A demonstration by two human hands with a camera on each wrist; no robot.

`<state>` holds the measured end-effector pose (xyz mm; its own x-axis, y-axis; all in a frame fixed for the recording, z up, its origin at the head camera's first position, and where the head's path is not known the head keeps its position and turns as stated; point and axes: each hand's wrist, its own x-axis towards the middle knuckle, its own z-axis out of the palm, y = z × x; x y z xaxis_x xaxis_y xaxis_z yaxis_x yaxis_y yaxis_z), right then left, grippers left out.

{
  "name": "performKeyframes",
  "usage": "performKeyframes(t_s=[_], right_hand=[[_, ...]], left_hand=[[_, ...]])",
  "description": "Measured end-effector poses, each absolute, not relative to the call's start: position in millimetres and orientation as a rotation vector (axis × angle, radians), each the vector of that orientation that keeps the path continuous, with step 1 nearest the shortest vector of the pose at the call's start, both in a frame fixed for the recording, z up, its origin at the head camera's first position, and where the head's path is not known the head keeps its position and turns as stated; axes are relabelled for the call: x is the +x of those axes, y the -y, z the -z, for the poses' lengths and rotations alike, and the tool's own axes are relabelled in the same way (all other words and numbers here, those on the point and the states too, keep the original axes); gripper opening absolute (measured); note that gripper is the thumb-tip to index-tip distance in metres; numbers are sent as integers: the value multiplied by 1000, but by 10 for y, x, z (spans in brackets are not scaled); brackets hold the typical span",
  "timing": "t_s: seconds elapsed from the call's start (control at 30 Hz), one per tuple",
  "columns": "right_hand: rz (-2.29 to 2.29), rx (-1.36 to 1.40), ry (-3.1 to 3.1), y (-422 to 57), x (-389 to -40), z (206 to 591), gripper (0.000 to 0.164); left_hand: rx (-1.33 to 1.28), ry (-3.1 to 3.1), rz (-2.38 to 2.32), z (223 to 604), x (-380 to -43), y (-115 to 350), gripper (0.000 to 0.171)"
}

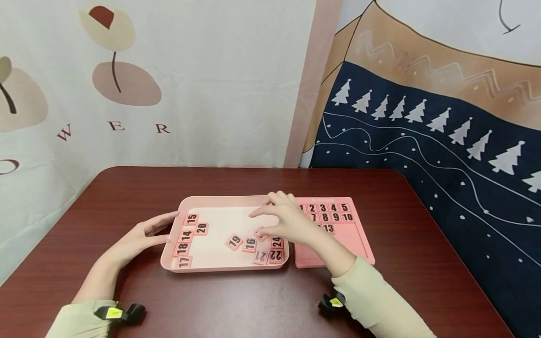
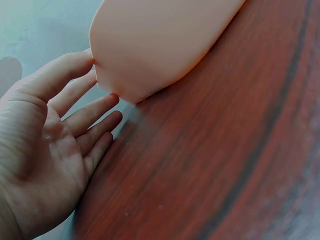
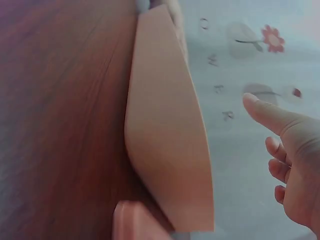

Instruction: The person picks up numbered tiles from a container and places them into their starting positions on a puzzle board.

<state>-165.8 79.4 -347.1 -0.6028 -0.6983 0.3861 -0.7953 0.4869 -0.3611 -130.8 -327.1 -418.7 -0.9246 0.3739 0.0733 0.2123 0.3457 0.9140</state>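
Observation:
A pink tray (image 1: pixel 226 202) with a white bottom lies on the table and bears number tiles. Tiles 15, 14, 18, 17 and 20 (image 1: pixel 201 228) lie along its left part; 19 (image 1: pixel 234 241), 16 (image 1: pixel 250 244), 21, 22 and 24 lie toward the right. At the tray's left end, my left hand (image 1: pixel 134 241) has its fingertips against the outer wall (image 2: pixel 155 45). Over the right end hovers my right hand (image 1: pixel 289 223), thumb and fingers apart with nothing between them. Its thumb overlaps a partly hidden tile (image 1: pixel 260 236).
Close to the tray's right side lies a pink number board (image 1: pixel 338 249), with tiles 1 to 5 on top, further rows below and 13 (image 1: pixel 328 228) in the third row. My right forearm crosses part of it. Printed cloths (image 1: pixel 220 94) hang behind the brown table (image 1: pixel 236 305).

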Motion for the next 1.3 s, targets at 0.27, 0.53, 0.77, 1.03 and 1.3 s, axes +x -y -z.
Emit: performKeyframes(t_s=[0.27,0.53,0.77,1.03,1.3], right_hand=[[-561,1465,2616,-229,-1751,3407,43],[-425,1548,2696,252,-1912,3547,49],[-356,1544,2785,554,-1994,3651,50],[-239,1556,2811,783,-2029,3781,53],[-224,1535,2874,911,-2012,3904,51]], left_hand=[[527,-2465,-1608,4180,-1315,3262,59],[531,-2464,-1607,4181,-1325,3250,59],[550,-2458,-1613,4167,-1315,3259,58],[557,-2469,-1612,4164,-1316,3267,58],[576,-2477,-1605,4181,-1331,3269,57]])
